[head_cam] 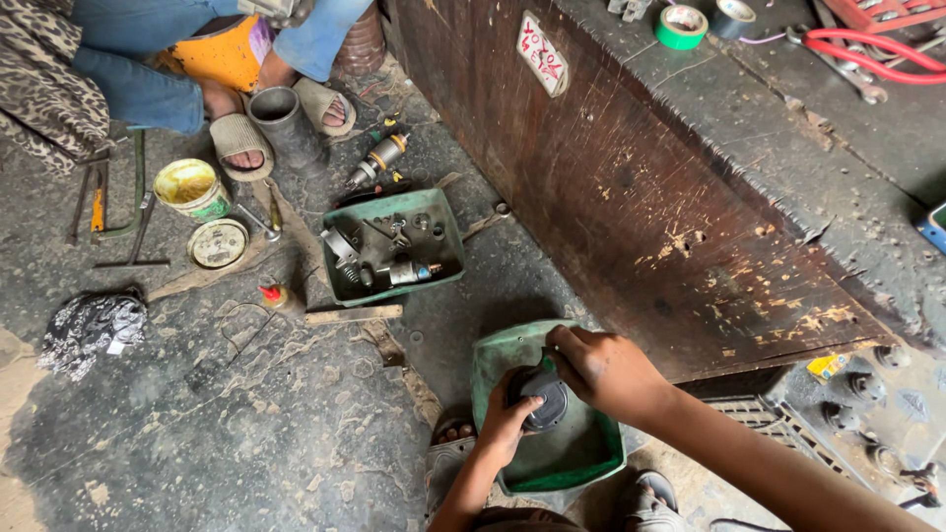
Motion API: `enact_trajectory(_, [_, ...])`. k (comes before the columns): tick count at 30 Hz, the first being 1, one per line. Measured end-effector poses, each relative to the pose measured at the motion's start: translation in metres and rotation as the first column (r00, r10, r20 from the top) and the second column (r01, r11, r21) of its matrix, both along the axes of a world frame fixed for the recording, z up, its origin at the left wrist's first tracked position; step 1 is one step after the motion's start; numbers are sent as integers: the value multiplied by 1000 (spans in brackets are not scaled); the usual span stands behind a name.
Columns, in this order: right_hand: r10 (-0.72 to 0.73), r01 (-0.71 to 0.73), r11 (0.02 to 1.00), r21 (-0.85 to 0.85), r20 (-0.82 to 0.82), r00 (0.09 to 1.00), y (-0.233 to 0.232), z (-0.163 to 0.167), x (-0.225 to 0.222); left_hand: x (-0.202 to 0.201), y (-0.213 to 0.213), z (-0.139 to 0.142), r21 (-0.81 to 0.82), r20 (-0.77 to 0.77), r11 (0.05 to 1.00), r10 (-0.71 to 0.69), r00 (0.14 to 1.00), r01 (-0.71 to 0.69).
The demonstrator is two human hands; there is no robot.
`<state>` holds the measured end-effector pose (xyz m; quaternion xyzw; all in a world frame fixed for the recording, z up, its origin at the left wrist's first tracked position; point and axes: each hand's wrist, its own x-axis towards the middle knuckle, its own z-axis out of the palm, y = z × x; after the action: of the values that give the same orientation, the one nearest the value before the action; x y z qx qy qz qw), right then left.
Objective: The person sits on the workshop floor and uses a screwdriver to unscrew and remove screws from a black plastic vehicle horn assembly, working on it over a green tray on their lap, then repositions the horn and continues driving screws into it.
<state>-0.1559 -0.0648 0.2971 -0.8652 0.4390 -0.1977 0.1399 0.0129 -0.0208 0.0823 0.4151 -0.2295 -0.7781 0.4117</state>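
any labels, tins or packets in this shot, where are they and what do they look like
Label: white slanted rectangle with red handwriting, on the brown wooden workbench face.
Tin: round, open, yellowish inside, on the floor at left.
Lid: round, pale, just below the tin.
Packet: small, yellow, under the bench's right end.

A second green plastic tray (448,229) of small metal parts lies on the concrete floor. Beside it: an open yellow grease tin (189,187), its round lid (218,243), a black-and-white patterned rag (91,327). A green tape roll (681,27) rests on the wooden bench (641,187).
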Motion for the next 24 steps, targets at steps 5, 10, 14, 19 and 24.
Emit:
enact_trajectory(5, [81,-80,997,-23,34,996,1,3,-2,4,3,3,-31,0,1000,-4,1000,4])
enact_trajectory(10, [-58,91,986,142,-219,974,1,1,-7,0,0,5,-28,-25,1000,-9,1000,8])
enact_trajectory(14, [-40,46,990,134,-46,998,2,3,-9,1,0,1,62,27,997,-41,999,39])
enact_trajectory(19, [18,-13,993,119,-39,999,5,7,-5,4,1,-5,61,24,998,-13,1000,11])
enact_trajectory(24, [-84,187,947,261,-360,929,4,4,0,3,2,-6,45,31,999,-32,999,30])
